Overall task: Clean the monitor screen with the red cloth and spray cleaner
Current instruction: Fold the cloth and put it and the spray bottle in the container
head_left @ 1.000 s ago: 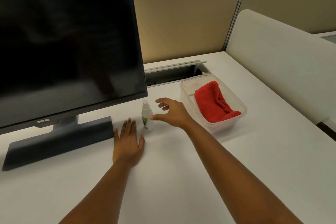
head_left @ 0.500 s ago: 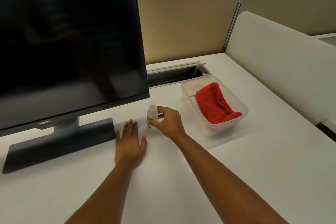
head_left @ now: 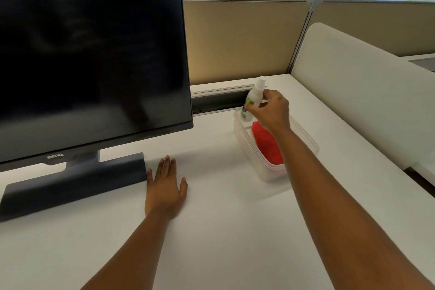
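The dark monitor screen (head_left: 89, 49) fills the left of the view on its grey stand (head_left: 73, 186). My right hand (head_left: 270, 110) grips the small white spray bottle (head_left: 253, 99), lifted off the desk and tilted, above the far end of the clear plastic container (head_left: 303, 139). The red cloth (head_left: 268, 146) lies inside that container, partly hidden by my right forearm. My left hand (head_left: 164, 186) rests flat on the white desk, fingers together, just right of the stand's base.
A cable trough (head_left: 219, 101) runs along the desk's back edge behind the container. Beige partition panels (head_left: 240, 40) stand behind, and a white rounded divider (head_left: 362, 92) borders the desk on the right.
My right hand closed on the spray bottle beside the stand, then lifted it up and to the right over the container. My left hand stayed flat on the desk.
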Motion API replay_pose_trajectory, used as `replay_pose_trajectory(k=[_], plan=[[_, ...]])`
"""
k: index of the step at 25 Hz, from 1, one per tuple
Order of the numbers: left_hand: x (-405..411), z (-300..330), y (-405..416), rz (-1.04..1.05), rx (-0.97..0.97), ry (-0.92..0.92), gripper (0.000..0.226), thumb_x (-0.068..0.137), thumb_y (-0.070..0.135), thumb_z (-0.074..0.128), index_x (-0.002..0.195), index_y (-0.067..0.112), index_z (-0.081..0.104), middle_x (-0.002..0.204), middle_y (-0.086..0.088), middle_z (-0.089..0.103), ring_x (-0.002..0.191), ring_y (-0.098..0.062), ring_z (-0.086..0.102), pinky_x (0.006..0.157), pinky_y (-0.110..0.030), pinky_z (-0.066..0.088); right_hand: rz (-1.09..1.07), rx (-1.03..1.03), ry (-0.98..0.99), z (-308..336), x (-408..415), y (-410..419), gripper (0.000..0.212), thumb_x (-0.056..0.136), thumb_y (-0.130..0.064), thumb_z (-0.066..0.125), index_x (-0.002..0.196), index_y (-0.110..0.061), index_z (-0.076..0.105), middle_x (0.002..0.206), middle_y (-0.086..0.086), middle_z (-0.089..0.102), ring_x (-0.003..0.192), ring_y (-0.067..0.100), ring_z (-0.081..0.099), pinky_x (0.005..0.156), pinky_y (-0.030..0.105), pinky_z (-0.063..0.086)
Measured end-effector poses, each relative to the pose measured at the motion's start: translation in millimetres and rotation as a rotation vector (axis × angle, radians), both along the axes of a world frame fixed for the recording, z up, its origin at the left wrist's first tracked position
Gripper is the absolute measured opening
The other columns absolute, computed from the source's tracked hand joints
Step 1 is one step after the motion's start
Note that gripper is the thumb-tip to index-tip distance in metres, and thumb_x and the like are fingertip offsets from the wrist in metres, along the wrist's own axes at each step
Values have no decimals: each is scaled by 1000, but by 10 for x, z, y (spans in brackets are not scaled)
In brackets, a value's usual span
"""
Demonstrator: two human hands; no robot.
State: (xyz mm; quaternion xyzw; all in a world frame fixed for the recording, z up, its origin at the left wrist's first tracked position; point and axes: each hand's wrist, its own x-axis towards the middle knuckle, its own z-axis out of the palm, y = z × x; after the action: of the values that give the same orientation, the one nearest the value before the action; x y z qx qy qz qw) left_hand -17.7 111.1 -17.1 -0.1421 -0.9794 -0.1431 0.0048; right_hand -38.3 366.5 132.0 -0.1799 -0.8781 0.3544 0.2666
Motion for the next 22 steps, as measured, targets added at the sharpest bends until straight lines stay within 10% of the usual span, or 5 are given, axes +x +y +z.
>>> replay_pose_trajectory(k=[22], plan=[[25,111,29,-7,5,47,57,95,32,21,143,12,-3,156,-5,1,143,-17,-5,111,-32,-14,86,42,-381,-540,-239,113,41,85,-16,64,122,-3,52,120,16,61,104,31,58,88,32,43]])
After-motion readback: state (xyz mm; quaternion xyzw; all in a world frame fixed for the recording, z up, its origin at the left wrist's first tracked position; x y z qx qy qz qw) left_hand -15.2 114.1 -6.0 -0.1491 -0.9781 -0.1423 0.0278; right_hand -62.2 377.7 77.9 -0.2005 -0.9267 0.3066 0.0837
